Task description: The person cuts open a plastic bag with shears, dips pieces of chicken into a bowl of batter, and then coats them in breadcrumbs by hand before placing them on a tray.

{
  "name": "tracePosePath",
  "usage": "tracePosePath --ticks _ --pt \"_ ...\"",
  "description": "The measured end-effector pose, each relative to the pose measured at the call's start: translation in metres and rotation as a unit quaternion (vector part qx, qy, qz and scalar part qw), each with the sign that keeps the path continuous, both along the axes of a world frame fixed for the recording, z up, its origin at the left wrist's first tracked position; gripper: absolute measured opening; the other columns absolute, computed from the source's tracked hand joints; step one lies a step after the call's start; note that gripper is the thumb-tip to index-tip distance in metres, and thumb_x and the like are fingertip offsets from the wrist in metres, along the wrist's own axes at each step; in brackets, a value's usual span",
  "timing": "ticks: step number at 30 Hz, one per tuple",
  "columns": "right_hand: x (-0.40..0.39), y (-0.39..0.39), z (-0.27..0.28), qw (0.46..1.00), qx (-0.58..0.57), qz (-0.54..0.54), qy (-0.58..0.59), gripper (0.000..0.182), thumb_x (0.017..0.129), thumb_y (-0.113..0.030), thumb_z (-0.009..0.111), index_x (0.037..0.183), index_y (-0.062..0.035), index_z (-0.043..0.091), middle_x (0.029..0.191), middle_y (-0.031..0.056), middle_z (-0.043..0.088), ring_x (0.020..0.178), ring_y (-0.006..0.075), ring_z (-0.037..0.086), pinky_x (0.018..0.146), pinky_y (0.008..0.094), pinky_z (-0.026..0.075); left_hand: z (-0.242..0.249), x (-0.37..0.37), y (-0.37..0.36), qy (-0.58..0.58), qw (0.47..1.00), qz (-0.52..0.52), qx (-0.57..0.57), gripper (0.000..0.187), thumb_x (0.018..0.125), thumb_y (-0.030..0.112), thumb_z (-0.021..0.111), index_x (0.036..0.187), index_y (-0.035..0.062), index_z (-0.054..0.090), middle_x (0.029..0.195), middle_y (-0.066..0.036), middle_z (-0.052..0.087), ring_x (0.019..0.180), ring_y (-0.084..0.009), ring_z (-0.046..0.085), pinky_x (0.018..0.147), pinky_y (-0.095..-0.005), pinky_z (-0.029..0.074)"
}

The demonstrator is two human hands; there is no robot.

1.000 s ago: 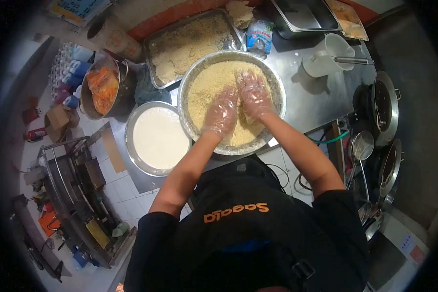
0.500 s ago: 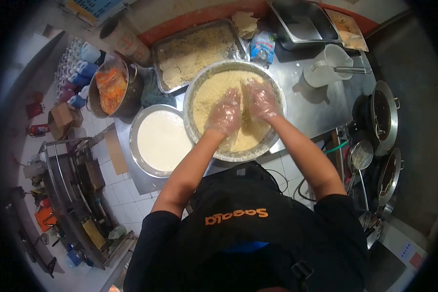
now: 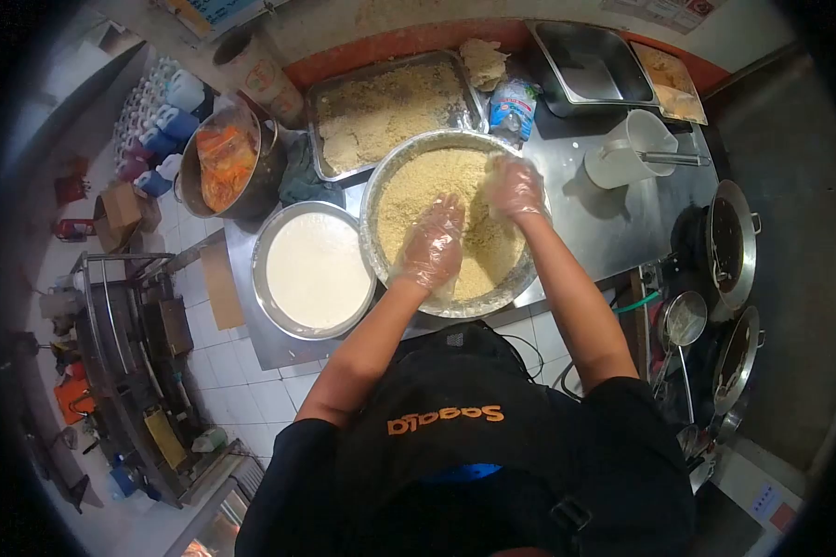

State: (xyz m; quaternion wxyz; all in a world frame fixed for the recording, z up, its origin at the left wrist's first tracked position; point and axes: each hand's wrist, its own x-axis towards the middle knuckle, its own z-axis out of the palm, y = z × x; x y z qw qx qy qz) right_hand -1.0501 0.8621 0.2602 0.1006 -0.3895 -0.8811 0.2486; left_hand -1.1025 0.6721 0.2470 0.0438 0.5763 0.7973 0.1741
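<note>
Pale yellow crumbs [image 3: 427,174] fill a large round metal basin [image 3: 370,223] on the steel table. My left hand [image 3: 434,239], in a clear plastic glove, lies flat on the crumbs at the basin's left side, fingers stretched out. My right hand [image 3: 515,188], gloved too, is over the basin's upper right edge; its fingers are smeared by motion. Left of the basin is a metal bowl of white batter [image 3: 313,265]. Behind stands a rectangular tray [image 3: 323,165] with more crumbs.
A pot [image 3: 267,176] holding a bag of orange pieces is at the left. A blue-and-white packet [image 3: 514,110], an empty steel pan [image 3: 590,67] and a white jug with a whisk [image 3: 620,153] are at the back right. Woks [image 3: 734,243] line the far right.
My right hand has moved right and away from my left hand, toward the basin's edge. My left hand has stayed on the crumbs. The whole view has shifted slightly.
</note>
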Motion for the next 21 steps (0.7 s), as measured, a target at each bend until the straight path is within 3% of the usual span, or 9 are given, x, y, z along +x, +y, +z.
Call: tracePosePath --ticks 1,3,6,8,9,11,15,17,21 --pt "0.005 -0.011 0.011 0.988 0.100 0.059 -0.098 0.026 0.074 -0.030 0.065 0.087 -0.0076 0.069 0.085 0.0183 0.068 0.081 0.0316 0.066 0.076 0.0367 0.052 0.004 0.000 -0.004 0.000 1.000 0.001 0.000 0.056 0.078 0.005 0.045 0.133 -0.0019 0.046 0.142 -0.019 0.042 0.135 -0.0301 0.036 0.112 -0.0402 0.028" --pt "0.006 -0.016 -0.007 0.986 0.123 0.036 -0.102 0.033 0.071 -0.039 0.067 0.082 -0.0078 0.070 0.081 0.0188 0.068 0.082 0.0329 0.066 0.076 0.0384 0.052 0.014 -0.006 -0.011 -0.037 0.997 0.003 0.061 0.059 0.072 0.001 0.048 0.130 -0.0019 0.049 0.140 -0.018 0.044 0.134 -0.0317 0.037 0.110 -0.0418 0.033" --pt "0.003 -0.007 -0.022 0.985 0.059 0.025 -0.159 0.032 0.071 -0.038 0.068 0.082 -0.0075 0.070 0.085 0.0177 0.068 0.083 0.0328 0.067 0.073 0.0413 0.053 0.031 -0.009 -0.024 -0.045 0.992 -0.004 0.119 0.062 0.067 -0.002 0.048 0.129 -0.0023 0.050 0.140 -0.019 0.043 0.134 -0.0347 0.037 0.108 -0.0435 0.035" --pt "-0.005 0.010 -0.039 0.964 -0.072 0.076 -0.243 0.038 0.066 -0.033 0.071 0.096 -0.0087 0.070 0.101 0.0186 0.067 0.098 0.0333 0.065 0.082 0.0380 0.052 0.043 -0.008 -0.031 -0.056 0.991 0.006 0.125 0.061 0.067 -0.001 0.049 0.128 -0.0023 0.051 0.140 -0.018 0.044 0.133 -0.0347 0.037 0.109 -0.0426 0.034" --pt "-0.006 0.017 -0.057 0.965 -0.067 0.078 -0.243 0.038 0.066 -0.033 0.071 0.096 -0.0087 0.070 0.101 0.0186 0.067 0.098 0.0333 0.065 0.082 0.0380 0.052 0.048 -0.007 -0.034 -0.067 0.989 0.015 0.127 0.060 0.067 0.000 0.050 0.126 -0.0024 0.052 0.140 -0.017 0.045 0.133 -0.0348 0.037 0.109 -0.0417 0.034" --pt "-0.005 0.028 -0.091 0.922 0.114 0.230 -0.290 0.028 0.069 -0.035 0.069 0.084 -0.0119 0.072 0.089 0.0137 0.069 0.083 0.0306 0.067 0.064 0.0398 0.053 0.055 -0.005 -0.041 -0.086 0.986 0.020 0.140 0.060 0.067 0.000 0.049 0.127 -0.0011 0.052 0.139 -0.017 0.045 0.134 -0.0352 0.036 0.109 -0.0423 0.033" --pt "0.003 -0.021 0.041 0.964 0.080 0.105 -0.231 0.030 0.068 -0.036 0.068 0.088 -0.0152 0.072 0.095 0.0132 0.069 0.087 0.0310 0.066 0.073 0.0424 0.050 0.067 -0.001 -0.055 -0.150 0.972 0.032 0.178 0.067 0.065 -0.002 0.047 0.131 0.0036 0.050 0.142 -0.017 0.042 0.135 -0.0363 0.034 0.110 -0.0444 0.031" --pt "0.000 -0.030 0.075 0.977 0.047 0.086 -0.189 0.033 0.065 -0.037 0.069 0.089 -0.0156 0.072 0.097 0.0127 0.068 0.092 0.0317 0.065 0.086 0.0461 0.043 0.065 0.000 -0.062 -0.159 0.968 0.039 0.192 0.069 0.064 -0.002 0.047 0.133 0.0046 0.049 0.143 -0.017 0.041 0.135 -0.0367 0.034 0.110 -0.0451 0.031" --pt "-0.006 -0.035 0.108 0.983 0.061 0.116 -0.126 0.035 0.062 -0.037 0.070 0.089 -0.0161 0.072 0.094 0.0125 0.068 0.093 0.0315 0.063 0.088 0.0463 0.037 0.068 -0.001 -0.071 -0.196 0.950 0.036 0.239 0.075 0.065 -0.006 0.043 0.138 0.0097 0.044 0.147 -0.014 0.036 0.137 -0.0354 0.032 0.112 -0.0454 0.027"
